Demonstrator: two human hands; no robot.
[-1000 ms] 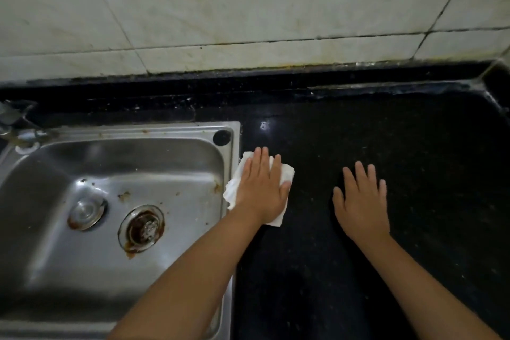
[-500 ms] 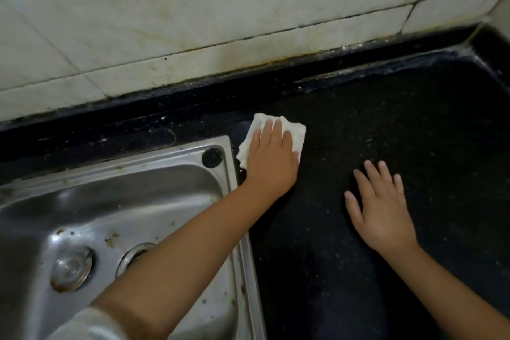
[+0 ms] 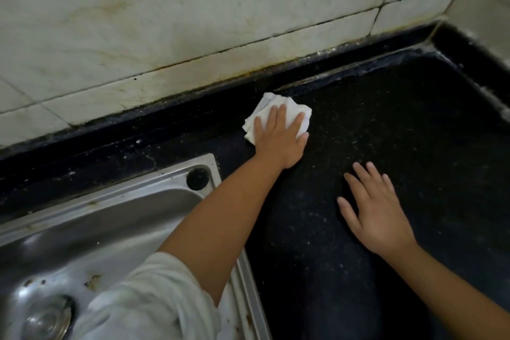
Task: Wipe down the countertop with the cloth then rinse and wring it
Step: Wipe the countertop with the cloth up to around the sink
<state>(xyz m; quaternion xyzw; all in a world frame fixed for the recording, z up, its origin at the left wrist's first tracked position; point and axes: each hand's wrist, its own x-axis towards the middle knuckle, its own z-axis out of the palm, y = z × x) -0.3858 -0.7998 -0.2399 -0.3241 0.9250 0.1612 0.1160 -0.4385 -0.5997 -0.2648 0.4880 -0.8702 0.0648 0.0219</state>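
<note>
Left hand point(image 3: 278, 136) is laid flat on the white cloth point(image 3: 276, 113), fingers spread and pressing it against the dark table point(image 3: 414, 132) at upper centre of the frame, just beside the back ledge. Right hand point(image 3: 378, 210) is rested open, fingers splayed, on bare table at centre right, holding nothing. Cloth is crumpled, only partly covered by the palm. Risks judged: bunched folds could slip from under the flat palm, since nothing is pinched; the grimy seam below the wall tiles point(image 3: 193, 22) could be missed or smeared; pale specks could be pushed toward the sink point(image 3: 110, 218) at lower left.
</note>
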